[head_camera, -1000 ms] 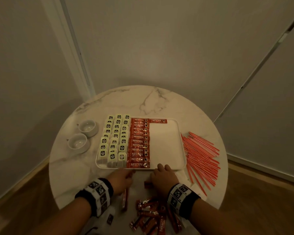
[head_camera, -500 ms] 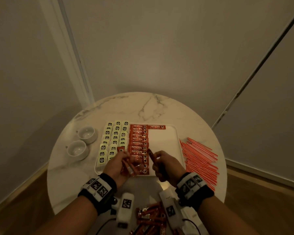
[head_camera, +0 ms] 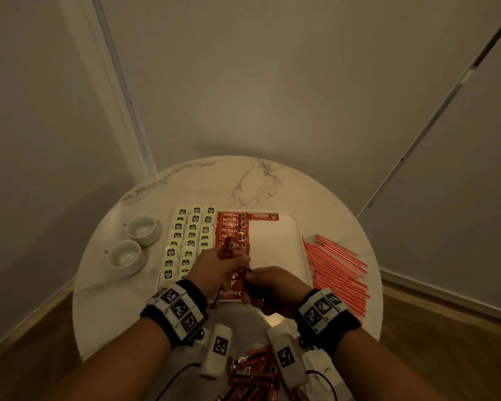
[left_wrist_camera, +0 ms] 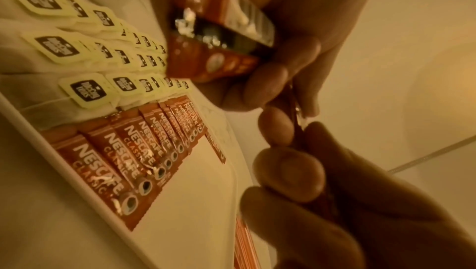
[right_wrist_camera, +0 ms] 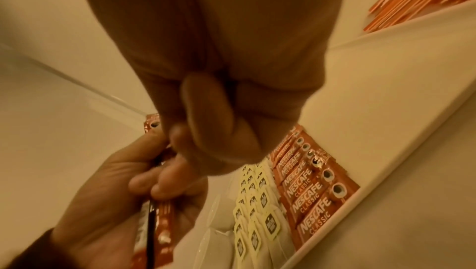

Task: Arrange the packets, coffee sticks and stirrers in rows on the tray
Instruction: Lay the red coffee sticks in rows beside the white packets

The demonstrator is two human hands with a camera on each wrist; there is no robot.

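Observation:
A white tray [head_camera: 275,247] sits mid-table. It holds three columns of tea bag packets [head_camera: 190,241], a column of red Nescafe coffee sticks [head_camera: 232,224] and one stick [head_camera: 265,216] at the far end of the empty right part. Over the tray's near edge my left hand [head_camera: 235,256] grips a small bundle of coffee sticks [left_wrist_camera: 219,28]. My right hand [head_camera: 250,277] pinches the end of one stick [head_camera: 247,269] beside that bundle. Red stirrers [head_camera: 336,270] lie loose on the table right of the tray.
Two white cups [head_camera: 142,230] [head_camera: 125,256] stand left of the tray on the round marble table [head_camera: 272,183]. A heap of loose coffee sticks [head_camera: 252,371] lies at the table's near edge below my wrists. Walls close in behind the table.
Both hands rose from the table by the tray's front edge. The left now grips a bundle of sticks and the right pinches one stick beside it.

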